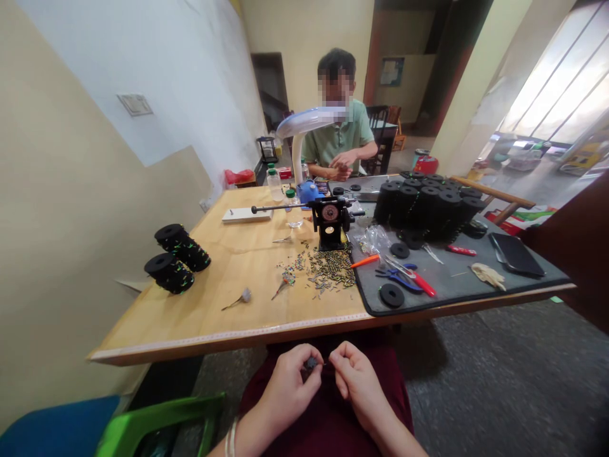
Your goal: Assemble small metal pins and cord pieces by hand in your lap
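Note:
Both hands are in front of the table edge, above my lap. My left hand (297, 381) has its fingers curled round a small dark grey piece (311, 364), whose kind I cannot make out. Close by on the right, my right hand (354, 377) is closed in a pinch, its fingertips almost meeting the left hand's. Anything in that pinch is too small to name. On the wooden table (242, 254) ahead lies a pile of small metallic-looking pieces (330, 270), below a black hand-cranked device with a dial (330, 222).
Foam spools (174, 273) stand at the left; several more black spools (428, 206) crowd the grey mat (457, 273). Blue-handled pliers (399, 279), an orange pen-like tool (365, 261) and a phone (516, 254) lie there. A person (340, 139) sits opposite, behind a lamp (309, 120).

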The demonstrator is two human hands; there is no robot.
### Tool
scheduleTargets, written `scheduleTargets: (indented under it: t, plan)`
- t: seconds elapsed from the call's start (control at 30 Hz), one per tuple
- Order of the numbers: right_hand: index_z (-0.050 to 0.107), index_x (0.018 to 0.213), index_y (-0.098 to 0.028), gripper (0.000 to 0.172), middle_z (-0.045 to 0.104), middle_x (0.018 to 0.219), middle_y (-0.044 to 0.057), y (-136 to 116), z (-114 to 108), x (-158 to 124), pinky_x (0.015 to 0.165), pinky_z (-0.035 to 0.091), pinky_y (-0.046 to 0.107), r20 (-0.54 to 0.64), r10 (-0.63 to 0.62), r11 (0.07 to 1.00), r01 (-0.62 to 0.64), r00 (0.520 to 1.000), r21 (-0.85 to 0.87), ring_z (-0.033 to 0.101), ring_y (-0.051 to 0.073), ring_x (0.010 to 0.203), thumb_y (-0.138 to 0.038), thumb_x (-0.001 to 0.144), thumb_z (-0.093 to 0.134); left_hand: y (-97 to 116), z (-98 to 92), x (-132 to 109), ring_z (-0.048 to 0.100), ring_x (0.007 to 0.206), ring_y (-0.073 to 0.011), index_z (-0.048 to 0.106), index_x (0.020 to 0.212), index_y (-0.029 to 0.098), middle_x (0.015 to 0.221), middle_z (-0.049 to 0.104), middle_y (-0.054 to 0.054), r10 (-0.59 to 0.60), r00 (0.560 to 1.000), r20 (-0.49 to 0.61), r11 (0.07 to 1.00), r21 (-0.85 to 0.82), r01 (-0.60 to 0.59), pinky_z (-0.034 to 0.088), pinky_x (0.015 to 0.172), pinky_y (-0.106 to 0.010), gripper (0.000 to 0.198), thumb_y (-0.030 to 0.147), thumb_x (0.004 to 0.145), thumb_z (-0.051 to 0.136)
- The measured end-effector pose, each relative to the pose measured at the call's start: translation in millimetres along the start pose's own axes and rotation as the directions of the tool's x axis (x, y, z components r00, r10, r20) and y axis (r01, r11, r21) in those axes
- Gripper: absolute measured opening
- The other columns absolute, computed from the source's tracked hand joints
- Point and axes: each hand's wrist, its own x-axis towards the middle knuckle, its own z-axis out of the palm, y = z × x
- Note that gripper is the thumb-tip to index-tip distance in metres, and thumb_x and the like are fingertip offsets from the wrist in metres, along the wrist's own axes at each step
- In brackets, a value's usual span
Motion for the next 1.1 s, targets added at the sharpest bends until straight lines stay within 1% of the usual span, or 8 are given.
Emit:
scheduleTargets:
  t: [0.2, 0.4, 0.53, 0.7, 0.87, 0.97, 1.03, 1.1]
  plan:
    - [0.044, 0.067, -0.021, 0.047, 0.037, 0.031, -0.013, 0, 1, 1, 0.04, 0.012, 0.02, 0.042, 0.015, 0.998, -0.012, 0.999, -0.061, 0.02, 0.004, 0.031, -0.063, 0.071, 0.063, -4, 4.5, 1, 0.047, 0.052, -0.0124, 0.061, 0.07, 0.018, 0.059, 0.057, 0.001, -0.012, 1.0, -0.015, 1.0, 0.027, 0.012, 0.036, 0.051, -0.022, 0.012, 0.014, 0.076, 0.053]
    - [0.047, 0.073, -0.02, 0.044, 0.044, 0.036, -0.011, -2, -1, 1, 0.04, 0.013, 0.021, 0.085, 0.051, 0.995, -0.043, 0.995, -0.095, 0.023, 0.005, 0.033, -0.061, 0.071, 0.062, -5, 4.0, 1, 0.058, 0.06, -0.0151, 0.069, 0.074, 0.018, 0.068, 0.069, -0.004, -0.054, 0.998, 0.033, 0.991, -0.118, 0.058, 0.042, 0.058, -0.023, 0.017, 0.024, 0.081, 0.055]
    - [0.049, 0.069, -0.019, 0.036, 0.044, 0.037, -0.011, -4, 0, 0, 0.041, 0.014, 0.021, 0.164, 0.086, 0.987, -0.061, 0.983, -0.149, 0.024, 0.004, 0.034, -0.052, 0.072, 0.063, -2, -1.4, 5, 0.054, 0.059, -0.0141, 0.067, 0.075, 0.016, 0.066, 0.065, -0.002, -0.125, 0.992, -0.001, 0.969, -0.214, 0.122, 0.041, 0.056, -0.022, 0.013, 0.026, 0.079, 0.059]
    - [0.045, 0.061, -0.021, 0.018, 0.036, 0.035, -0.013, -5, 3, -2, 0.04, 0.016, 0.02, 0.117, 0.03, 0.993, -0.016, 0.993, -0.118, 0.024, 0.004, 0.033, -0.032, 0.071, 0.056, 2, -5.1, 10, 0.055, 0.068, -0.0161, 0.065, 0.078, 0.016, 0.071, 0.063, -0.002, -0.195, 0.981, 0.025, 0.91, -0.368, 0.19, 0.044, 0.065, -0.024, 0.016, 0.031, 0.077, 0.06]
    - [0.044, 0.057, -0.022, 0.013, 0.036, 0.033, -0.012, 1, 1, 0, 0.037, 0.017, 0.019, 0.078, 0.024, 0.991, -0.013, 0.997, -0.133, 0.027, 0.005, 0.03, -0.027, 0.065, 0.051, -5, -8.2, 15, 0.057, 0.072, -0.0178, 0.066, 0.079, 0.017, 0.074, 0.064, -0.003, -0.248, 0.962, -0.111, 0.899, -0.398, 0.186, 0.044, 0.07, -0.026, 0.02, 0.036, 0.077, 0.06]
    - [0.044, 0.058, -0.022, 0.013, 0.036, 0.032, -0.012, 0, -1, -1, 0.038, 0.016, 0.019, 0.044, 0.015, 0.991, -0.009, 0.999, -0.134, 0.026, 0.005, 0.03, -0.028, 0.066, 0.052, -15, -13.6, 16, 0.051, 0.061, -0.0136, 0.066, 0.081, 0.016, 0.069, 0.06, 0.0, -0.272, 0.953, -0.133, 0.884, -0.425, 0.193, 0.04, 0.058, -0.022, 0.022, 0.037, 0.077, 0.061]
    - [0.044, 0.06, -0.022, 0.015, 0.039, 0.032, -0.012, -2, -1, -3, 0.039, 0.016, 0.019, 0.032, 0.008, 0.993, -0.004, 0.999, -0.115, 0.025, 0.005, 0.031, -0.03, 0.068, 0.053, -21, -17.3, 15, 0.042, 0.051, -0.0101, 0.066, 0.083, 0.016, 0.061, 0.053, 0.004, -0.309, 0.948, -0.083, 0.858, -0.454, 0.24, 0.032, 0.048, -0.02, 0.023, 0.037, 0.077, 0.06]
    - [0.044, 0.063, -0.021, 0.018, 0.042, 0.034, -0.011, -3, -1, -4, 0.04, 0.017, 0.019, 0.034, 0.014, 0.996, -0.011, 0.999, -0.092, 0.024, 0.005, 0.032, -0.033, 0.071, 0.055, -23, -19.6, 12, 0.038, 0.048, -0.0092, 0.066, 0.081, 0.017, 0.057, 0.05, 0.006, -0.335, 0.942, -0.024, 0.846, -0.448, 0.289, 0.029, 0.047, -0.02, 0.021, 0.036, 0.077, 0.059]
